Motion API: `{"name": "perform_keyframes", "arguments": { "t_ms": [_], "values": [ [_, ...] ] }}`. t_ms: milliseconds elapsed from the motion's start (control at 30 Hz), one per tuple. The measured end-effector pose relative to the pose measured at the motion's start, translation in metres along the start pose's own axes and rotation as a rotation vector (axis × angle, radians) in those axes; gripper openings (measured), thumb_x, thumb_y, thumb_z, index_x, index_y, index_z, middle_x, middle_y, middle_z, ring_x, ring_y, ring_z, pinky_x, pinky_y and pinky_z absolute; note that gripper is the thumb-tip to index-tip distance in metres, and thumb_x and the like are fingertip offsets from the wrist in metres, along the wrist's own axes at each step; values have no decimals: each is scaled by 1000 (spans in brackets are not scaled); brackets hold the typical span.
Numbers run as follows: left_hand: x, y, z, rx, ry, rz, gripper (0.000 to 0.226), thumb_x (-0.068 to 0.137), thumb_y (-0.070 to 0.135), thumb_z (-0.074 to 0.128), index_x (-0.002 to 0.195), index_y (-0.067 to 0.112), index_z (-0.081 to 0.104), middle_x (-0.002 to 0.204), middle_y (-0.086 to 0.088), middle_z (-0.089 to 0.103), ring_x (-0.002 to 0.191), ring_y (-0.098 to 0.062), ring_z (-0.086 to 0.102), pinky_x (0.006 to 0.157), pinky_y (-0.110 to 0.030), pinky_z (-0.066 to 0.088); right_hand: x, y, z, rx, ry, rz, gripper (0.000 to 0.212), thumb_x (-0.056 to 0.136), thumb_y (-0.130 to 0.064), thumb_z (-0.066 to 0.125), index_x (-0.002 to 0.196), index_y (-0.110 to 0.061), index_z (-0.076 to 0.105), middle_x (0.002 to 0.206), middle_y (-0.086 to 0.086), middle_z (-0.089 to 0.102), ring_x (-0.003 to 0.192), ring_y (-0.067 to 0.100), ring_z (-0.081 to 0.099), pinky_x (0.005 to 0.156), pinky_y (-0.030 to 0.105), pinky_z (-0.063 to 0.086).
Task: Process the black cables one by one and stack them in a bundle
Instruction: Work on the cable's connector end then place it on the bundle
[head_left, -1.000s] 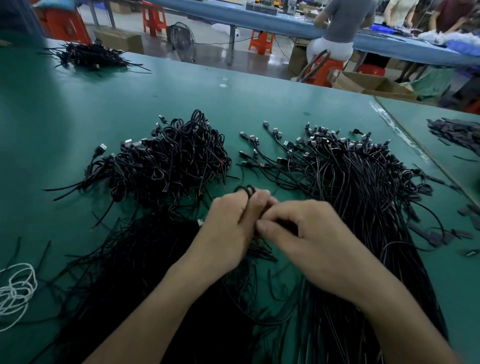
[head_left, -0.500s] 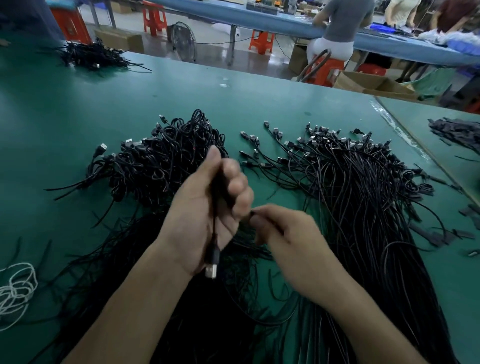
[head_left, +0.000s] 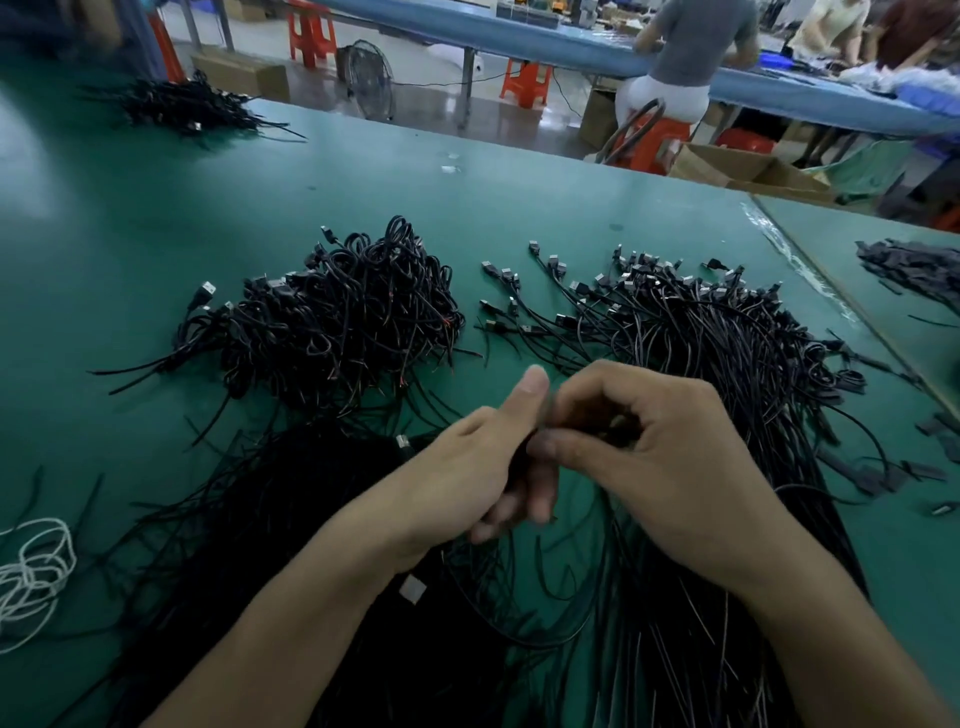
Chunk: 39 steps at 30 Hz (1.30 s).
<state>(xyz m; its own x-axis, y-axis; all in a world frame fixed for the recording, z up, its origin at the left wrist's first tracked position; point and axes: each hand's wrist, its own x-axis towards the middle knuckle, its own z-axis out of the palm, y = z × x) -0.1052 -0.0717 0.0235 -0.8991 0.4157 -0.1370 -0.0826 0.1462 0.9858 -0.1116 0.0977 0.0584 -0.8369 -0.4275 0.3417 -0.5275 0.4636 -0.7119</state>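
One black cable (head_left: 582, 587) is held between both hands over the green table (head_left: 519, 208). My left hand (head_left: 483, 467) grips it with the thumb raised. Touching it, my right hand (head_left: 649, 457) curls its fingers round the coiled part, which is mostly hidden. The cable's loop hangs below my hands, and a USB plug (head_left: 413, 590) shows beside my left wrist. A heap of coiled black cables (head_left: 332, 322) lies to the far left. Straight loose cables (head_left: 691, 332) fan out on the right.
More black cables (head_left: 270, 545) lie under my forearms. White cord (head_left: 31, 577) sits at the left edge, a small cable pile (head_left: 182, 106) at the far left corner, black strips (head_left: 914, 265) on the right. People sit at a blue table (head_left: 571, 47) beyond.
My left hand came down from its raised position and met my right hand. The right hand rose and closed round the cable. The hanging plug end dropped beside my left wrist.
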Motion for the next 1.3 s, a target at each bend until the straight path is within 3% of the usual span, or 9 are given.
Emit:
{"name": "perform_keyframes", "arguments": {
  "t_ms": [200, 500, 633, 733, 833, 1000, 1100, 1167, 1300],
  "values": [
    [-6, 1, -9, -148, -230, 17, 62, 95, 69, 38, 51, 25, 42, 47, 2, 52, 37, -11, 48, 36, -14, 34, -1, 5, -8, 388, -211, 99, 6, 85, -18, 73, 82, -16, 67, 80, 3, 73, 76, 10, 68, 71, 22, 53],
    [9, -8, 5, -48, 230, 181, 67, 95, 57, 39, 44, 14, 46, 50, -6, 47, 49, -21, 43, 52, -29, 35, 5, 3, 0, -19, -1, 2, 11, 89, -12, 71, 82, -18, 65, 74, -13, 68, 71, 7, 66, 65, 13, 46],
    [11, -9, 3, -231, 185, 64, 43, 97, 48, 45, 81, 14, 67, 79, -1, 63, 75, -16, 63, 79, -48, 59, 6, 2, 4, -34, 53, -34, 6, 86, -18, 74, 85, -20, 69, 78, -13, 68, 76, 10, 67, 69, 24, 53],
    [9, -7, 4, -461, -41, -117, 57, 96, 60, 36, 100, 18, 73, 90, -13, 71, 70, -25, 70, 53, -38, 58, 9, 2, 7, -17, 59, -61, 5, 84, -20, 74, 84, -24, 70, 77, -13, 69, 68, 9, 67, 63, 24, 52],
    [9, -12, 3, -381, 29, -172, 73, 96, 72, 28, 74, 19, 73, 58, -5, 57, 38, -13, 45, 34, -16, 33, 15, 10, 9, 43, 58, 10, 7, 88, -20, 73, 83, -26, 72, 70, -12, 69, 57, 10, 66, 61, 22, 51],
    [15, -12, -8, -524, 315, -99, 65, 96, 66, 39, 49, 23, 54, 47, 6, 33, 32, -5, 23, 32, -10, 20, 12, 40, 13, 167, 159, 287, 45, 94, -63, 41, 95, -26, 67, 80, -4, 72, 66, 6, 67, 57, 11, 44],
    [17, -11, -13, -670, 419, -36, 66, 98, 62, 38, 45, 24, 46, 46, 5, 31, 32, -6, 24, 30, -13, 20, 1, 65, 26, -237, -155, 385, 28, 93, -48, 59, 108, -25, 66, 89, -13, 67, 80, -1, 63, 71, 14, 51],
    [17, -10, -12, -698, 475, -19, 67, 98, 61, 38, 42, 25, 43, 46, 5, 34, 33, -7, 29, 30, -15, 22, -7, 76, 39, -433, -298, 372, 31, 93, -41, 64, 119, -24, 62, 102, -11, 62, 94, 9, 61, 83, 30, 53],
    [17, -9, -10, -669, 529, 16, 64, 97, 63, 37, 45, 26, 41, 51, 3, 47, 38, -10, 42, 34, -21, 34, -13, 90, 60, -532, -177, 397, 36, 99, -40, 53, 132, -25, 51, 114, -7, 46, 106, 18, 53, 80, 30, 45]
  ]
}}
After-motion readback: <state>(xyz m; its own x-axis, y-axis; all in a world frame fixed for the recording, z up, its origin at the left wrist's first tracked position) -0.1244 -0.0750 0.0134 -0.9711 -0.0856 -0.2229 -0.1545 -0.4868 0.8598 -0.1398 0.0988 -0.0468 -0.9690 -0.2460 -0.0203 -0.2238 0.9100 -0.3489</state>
